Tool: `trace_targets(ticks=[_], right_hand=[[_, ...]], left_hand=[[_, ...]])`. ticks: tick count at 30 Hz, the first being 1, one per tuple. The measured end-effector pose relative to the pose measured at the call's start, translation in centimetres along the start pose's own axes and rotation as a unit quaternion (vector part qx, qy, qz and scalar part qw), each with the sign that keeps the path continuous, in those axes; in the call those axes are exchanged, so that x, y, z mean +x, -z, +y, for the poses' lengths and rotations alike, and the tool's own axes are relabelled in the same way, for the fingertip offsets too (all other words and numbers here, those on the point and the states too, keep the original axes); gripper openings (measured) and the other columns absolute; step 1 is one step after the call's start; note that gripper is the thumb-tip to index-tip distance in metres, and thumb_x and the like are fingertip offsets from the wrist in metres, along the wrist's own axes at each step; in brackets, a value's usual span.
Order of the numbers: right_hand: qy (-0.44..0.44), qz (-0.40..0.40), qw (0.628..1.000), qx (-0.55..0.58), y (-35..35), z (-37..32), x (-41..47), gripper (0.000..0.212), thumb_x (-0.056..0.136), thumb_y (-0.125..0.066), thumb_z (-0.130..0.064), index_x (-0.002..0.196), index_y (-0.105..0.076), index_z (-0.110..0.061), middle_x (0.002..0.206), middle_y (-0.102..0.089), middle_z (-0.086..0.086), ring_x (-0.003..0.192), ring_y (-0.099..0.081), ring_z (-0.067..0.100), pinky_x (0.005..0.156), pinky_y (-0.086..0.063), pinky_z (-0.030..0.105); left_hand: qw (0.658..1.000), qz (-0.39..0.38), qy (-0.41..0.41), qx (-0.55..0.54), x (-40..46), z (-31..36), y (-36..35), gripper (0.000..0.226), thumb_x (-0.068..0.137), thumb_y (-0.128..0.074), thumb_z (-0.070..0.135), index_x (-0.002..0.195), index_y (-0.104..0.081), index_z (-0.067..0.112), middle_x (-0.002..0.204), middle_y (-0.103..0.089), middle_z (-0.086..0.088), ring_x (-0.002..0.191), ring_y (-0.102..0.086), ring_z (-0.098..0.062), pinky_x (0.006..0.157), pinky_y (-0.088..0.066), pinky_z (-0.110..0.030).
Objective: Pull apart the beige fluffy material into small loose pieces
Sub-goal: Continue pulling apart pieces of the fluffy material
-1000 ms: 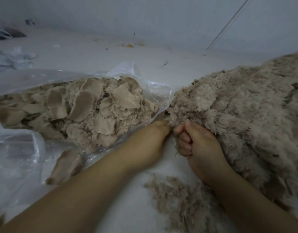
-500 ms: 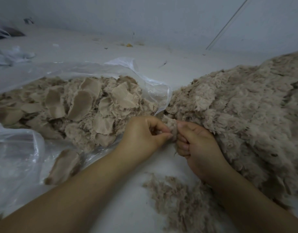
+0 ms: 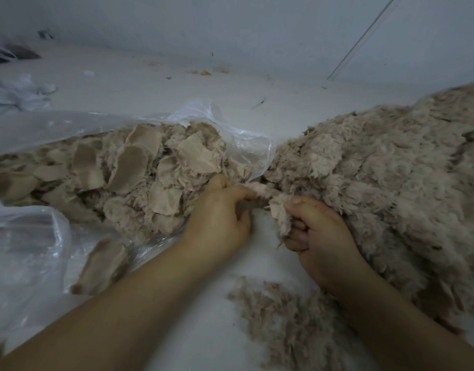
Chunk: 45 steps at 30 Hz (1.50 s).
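While both hands grip, one beige tuft (image 3: 277,207) stretches between them.
Left hand (image 3: 220,218) fingers pinch its end; right hand (image 3: 321,236) fingers curl round it beside the fluffy pile (image 3: 377,183).

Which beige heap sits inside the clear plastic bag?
The left heap of flat-backed scraps, wrapped by the clear bag. The big fluffy pile and loose shreds lie uncovered.
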State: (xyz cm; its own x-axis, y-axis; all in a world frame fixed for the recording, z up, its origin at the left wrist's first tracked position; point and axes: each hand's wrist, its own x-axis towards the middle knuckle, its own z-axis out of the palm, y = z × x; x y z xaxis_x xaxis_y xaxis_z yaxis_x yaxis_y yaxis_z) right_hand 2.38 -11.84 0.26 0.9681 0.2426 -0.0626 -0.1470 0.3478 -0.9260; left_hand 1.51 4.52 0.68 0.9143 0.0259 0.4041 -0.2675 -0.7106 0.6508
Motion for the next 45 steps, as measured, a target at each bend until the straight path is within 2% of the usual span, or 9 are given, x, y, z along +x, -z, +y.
trace_targets(ticks=[5,8,11,14,19,24,31,39,45], right_hand=[[-0.002,-0.015,0.999,-0.038,-0.2,-0.2,-0.2,0.03,0.099,-0.042,-0.004,0.08,-0.066,-0.004,0.048,-0.055,-0.005,0.036,-0.043,0.001,0.035,-0.031,0.013],[-0.003,-0.019,0.999,-0.03,-0.1,-0.1,-0.1,0.029,0.098,-0.043,-0.007,0.075,-0.06,-0.007,0.045,-0.051,-0.006,0.035,-0.041,0.001,0.034,-0.031,0.013],[0.033,-0.053,0.998,-0.022,-0.2,-0.1,-0.2,0.037,0.094,-0.051,-0.026,0.06,-0.061,-0.017,0.044,-0.047,-0.007,0.035,-0.039,0.001,0.036,-0.033,0.013],[0.046,-0.061,0.996,-0.049,-0.2,0.0,-0.5,0.035,0.085,-0.061,-0.034,0.08,-0.065,0.0,0.049,-0.053,-0.002,0.038,-0.045,0.001,0.039,-0.038,0.012],[0.029,-0.026,0.997,-0.061,-0.3,0.1,-0.3,0.025,0.099,-0.048,-0.014,0.082,-0.059,0.001,0.044,-0.055,-0.007,0.035,-0.048,0.0,0.036,-0.036,0.011],[0.019,-0.045,0.998,-0.03,-0.5,-0.2,-0.4,0.033,0.103,-0.038,-0.01,0.078,-0.056,0.003,0.042,-0.055,-0.006,0.035,-0.051,0.0,0.037,-0.039,0.01],[0.052,-0.076,0.995,-0.039,-0.7,-0.2,-0.7,0.026,0.091,-0.055,-0.025,0.078,-0.06,-0.002,0.046,-0.058,-0.008,0.037,-0.052,-0.001,0.039,-0.039,0.008],[0.015,0.018,0.994,-0.11,0.0,0.6,0.4,0.042,0.095,-0.051,-0.004,0.061,-0.07,-0.019,0.046,-0.039,-0.003,0.037,-0.027,0.004,0.035,-0.026,0.017],[0.019,-0.041,0.995,-0.084,-0.2,0.2,0.0,0.03,0.093,-0.059,-0.024,0.065,-0.069,-0.019,0.046,-0.045,-0.007,0.035,-0.034,0.001,0.035,-0.029,0.014]], left_hand=[[0.979,-0.052,0.025,-0.195,-0.4,1.1,-0.4,0.016,0.083,-0.076,0.025,0.097,-0.072,0.02,0.08,-0.057,0.007,0.057,-0.051,0.002,0.053,-0.041,-0.011],[0.968,-0.08,0.066,-0.23,-0.4,1.3,-0.8,0.003,0.085,-0.073,0.012,0.086,-0.074,0.014,0.066,-0.065,-0.008,0.044,-0.048,-0.004,0.042,-0.04,-0.021],[0.961,-0.051,0.079,-0.261,-0.5,1.1,-0.8,0.021,0.089,-0.065,0.003,0.071,-0.069,0.014,0.057,-0.064,-0.008,0.038,-0.05,-0.012,0.037,-0.038,-0.02],[0.95,-0.064,0.095,-0.29,-0.4,1.2,-0.6,0.021,0.093,-0.06,0.004,0.072,-0.065,0.008,0.055,-0.058,-0.012,0.036,-0.051,-0.018,0.035,-0.036,-0.018],[0.915,-0.085,0.137,-0.37,-0.4,1.2,-0.4,0.025,0.099,-0.05,0.012,0.076,-0.056,0.007,0.057,-0.053,-0.014,0.037,-0.047,-0.019,0.034,-0.033,-0.019],[0.925,-0.093,0.117,-0.35,-0.7,1.7,-0.6,0.016,0.087,-0.07,0.019,0.081,-0.058,0.011,0.062,-0.058,-0.007,0.034,-0.046,-0.012,0.032,-0.033,-0.017],[0.926,-0.067,0.115,-0.354,-0.3,1.4,-0.6,0.026,0.097,-0.057,0.012,0.072,-0.06,0.003,0.049,-0.056,-0.008,0.034,-0.047,-0.016,0.035,-0.034,-0.017],[0.922,-0.041,0.105,-0.371,-0.3,1.4,-0.5,0.027,0.1,-0.049,0.01,0.076,-0.052,-0.001,0.053,-0.051,-0.015,0.036,-0.045,-0.016,0.037,-0.034,-0.016],[0.922,-0.065,0.095,-0.37,-0.5,1.2,-0.5,0.026,0.1,-0.051,0.014,0.079,-0.054,-0.002,0.052,-0.054,-0.009,0.037,-0.048,-0.017,0.036,-0.036,-0.019]])
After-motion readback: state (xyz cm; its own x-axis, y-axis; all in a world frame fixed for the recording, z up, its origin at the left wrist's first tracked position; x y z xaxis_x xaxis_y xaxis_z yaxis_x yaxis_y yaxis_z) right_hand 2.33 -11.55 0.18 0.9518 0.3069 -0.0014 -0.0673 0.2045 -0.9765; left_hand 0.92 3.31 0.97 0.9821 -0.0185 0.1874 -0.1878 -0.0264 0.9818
